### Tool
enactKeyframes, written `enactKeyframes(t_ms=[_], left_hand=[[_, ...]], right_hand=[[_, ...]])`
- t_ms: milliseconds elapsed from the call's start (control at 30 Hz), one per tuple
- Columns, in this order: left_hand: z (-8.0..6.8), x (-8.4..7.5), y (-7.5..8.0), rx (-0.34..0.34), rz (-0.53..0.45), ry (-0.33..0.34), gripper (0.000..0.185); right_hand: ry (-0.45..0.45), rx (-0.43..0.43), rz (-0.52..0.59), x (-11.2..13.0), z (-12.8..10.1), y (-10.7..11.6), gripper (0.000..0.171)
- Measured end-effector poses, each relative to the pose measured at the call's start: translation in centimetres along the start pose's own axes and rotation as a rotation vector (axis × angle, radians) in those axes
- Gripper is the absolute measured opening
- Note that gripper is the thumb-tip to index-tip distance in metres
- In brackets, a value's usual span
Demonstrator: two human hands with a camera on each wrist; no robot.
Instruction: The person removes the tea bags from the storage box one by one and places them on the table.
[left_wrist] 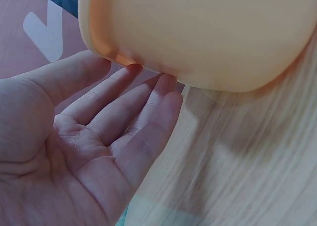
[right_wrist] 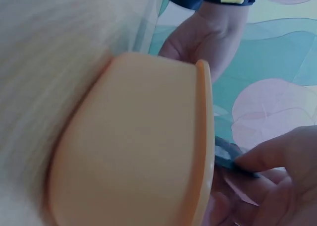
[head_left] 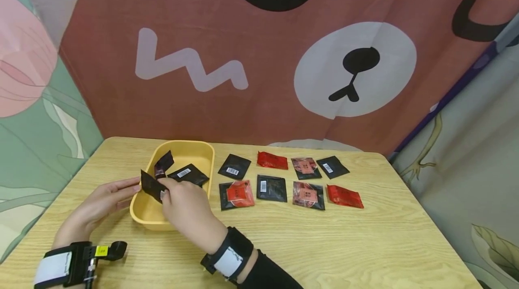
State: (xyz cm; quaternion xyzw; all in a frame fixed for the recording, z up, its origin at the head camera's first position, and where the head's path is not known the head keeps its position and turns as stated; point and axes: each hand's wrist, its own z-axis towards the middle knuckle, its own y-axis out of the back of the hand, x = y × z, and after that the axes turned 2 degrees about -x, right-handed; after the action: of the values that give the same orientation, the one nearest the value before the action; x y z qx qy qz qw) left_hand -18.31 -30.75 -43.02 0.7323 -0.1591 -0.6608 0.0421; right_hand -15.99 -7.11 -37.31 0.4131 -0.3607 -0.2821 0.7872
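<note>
The right hand (head_left: 184, 205) is pinching a dark sachet (head_left: 152, 186) between thumb and curled fingers (right_wrist: 267, 159), holding it over the near left corner of the yellow tray (head_left: 204, 154). The left hand (head_left: 103, 203) is resting on the table (head_left: 324, 244) against the tray's left wall, its fingers (left_wrist: 148, 112) lying straight and relaxed, their tips touching the tray's outer side and holding nothing. Inside the tray, two more dark sachets are lying: one (head_left: 164, 163) tilted up near the far left wall, another (head_left: 188, 174) flat toward its middle. To the right of the tray, black and red sachets (head_left: 271, 187) are sitting in two rows on the table.
</note>
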Motion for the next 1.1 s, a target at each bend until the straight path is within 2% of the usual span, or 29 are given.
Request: enactKeyframes(t_ms=[100, 233, 367, 567, 900, 1000, 1100], left_hand=[[0.0, 0.0, -0.1, 0.001, 0.02, 0.004, 0.06], [0.0, -0.1, -0.2, -0.002, 0.016, 0.018, 0.061], [0.0, -0.3, -0.2, 0.001, 0.003, 0.019, 0.063], [-0.1, -0.3, -0.2, 0.006, -0.012, 0.011, 0.063], [-0.1, -0.3, -0.4, 0.011, -0.011, 0.012, 0.064], [-0.1, -0.4, -0.4, 0.006, -0.009, 0.017, 0.064], [-0.1, -0.4, -0.3, 0.003, -0.014, 0.016, 0.065]], right_hand=[[0.039, -0.061, 0.081, -0.7, -1.0, 0.6, 0.029], [0.124, -0.199, 0.125, -2.0, -2.2, 1.3, 0.027], [0.186, -0.283, 0.172, -3.4, -3.1, 2.0, 0.028], [0.224, -0.315, 0.25, -4.9, -4.2, 2.8, 0.026], [0.319, -0.416, 0.226, -8.0, -5.7, 4.4, 0.022], [0.281, -0.395, 0.227, -8.8, -6.1, 5.2, 0.019], [0.2, -0.356, 0.198, -9.5, -6.2, 6.3, 0.017]])
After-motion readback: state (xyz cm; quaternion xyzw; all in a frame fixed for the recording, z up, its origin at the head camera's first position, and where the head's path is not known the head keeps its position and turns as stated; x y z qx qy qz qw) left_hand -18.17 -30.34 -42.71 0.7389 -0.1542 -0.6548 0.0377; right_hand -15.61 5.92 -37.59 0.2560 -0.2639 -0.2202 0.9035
